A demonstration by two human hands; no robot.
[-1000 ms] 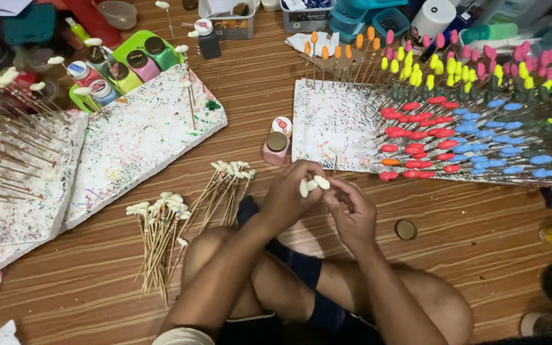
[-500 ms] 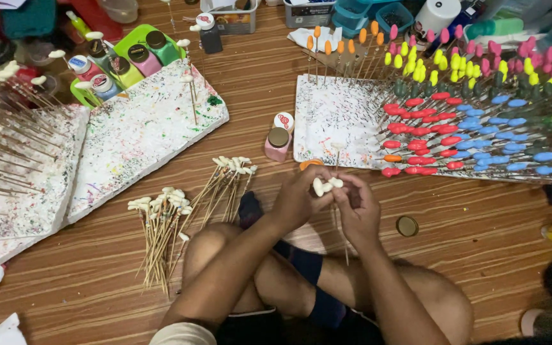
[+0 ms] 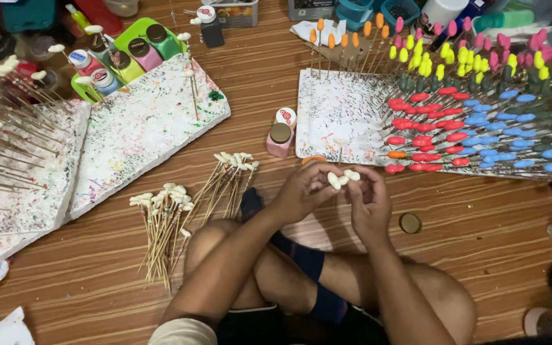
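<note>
Several white-tipped sticks (image 3: 343, 177) sit pinched between both hands over the crossed legs, tips up, seemingly so they can be sorted. Left hand (image 3: 301, 191) and right hand (image 3: 368, 204) press together around them. Loose sticks (image 3: 167, 223) lie near on the floor (image 3: 480, 268), beside the foam board (image 3: 340, 121).

White-tipped sticks (image 3: 343, 179); speckled boards (image 3: 142, 131); brown floor (image 3: 480, 255).

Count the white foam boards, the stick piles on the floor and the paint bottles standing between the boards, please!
White foam boards: 3
Piles of white-tipped sticks: 2
Paint bottles between the boards: 2
Total: 7
</note>
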